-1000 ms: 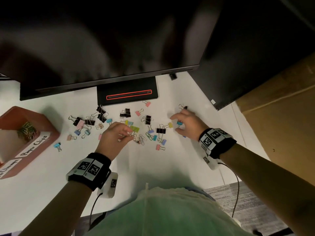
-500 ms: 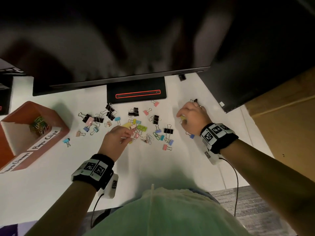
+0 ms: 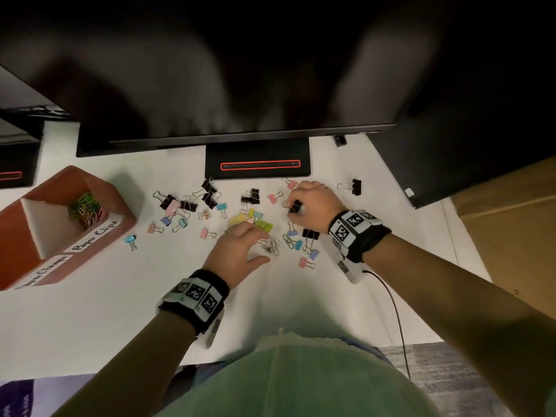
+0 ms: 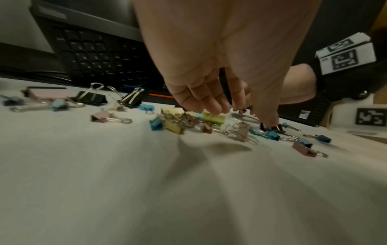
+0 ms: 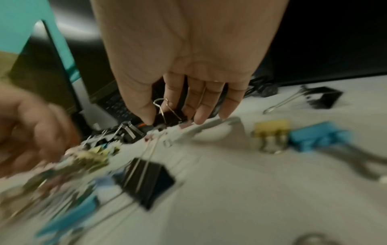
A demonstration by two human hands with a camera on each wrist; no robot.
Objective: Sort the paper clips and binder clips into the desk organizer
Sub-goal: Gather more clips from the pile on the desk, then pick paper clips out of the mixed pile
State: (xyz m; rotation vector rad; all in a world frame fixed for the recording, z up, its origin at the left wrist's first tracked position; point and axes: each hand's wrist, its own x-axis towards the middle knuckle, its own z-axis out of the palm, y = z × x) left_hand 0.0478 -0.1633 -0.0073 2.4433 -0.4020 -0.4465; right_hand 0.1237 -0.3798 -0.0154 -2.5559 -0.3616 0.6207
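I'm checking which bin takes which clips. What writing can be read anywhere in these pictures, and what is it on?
"Paper Clips": handwritten white label on the front of the organizer, at the bin holding coloured paper clips.
Second white label, on the next bin: cut off and blurred; not readable.
Wristbands: square code patterns only, no words.
Keyboard keys: too blurred to read.

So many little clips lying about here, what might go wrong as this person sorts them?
The paper clips under the left hand lie tangled among binder clips, so a grab may lift both kinds and mix them in the desk organizer. The right hand pinches a black binder clip at the fingertips; it might slip. One black clip lies far off, easily missed.
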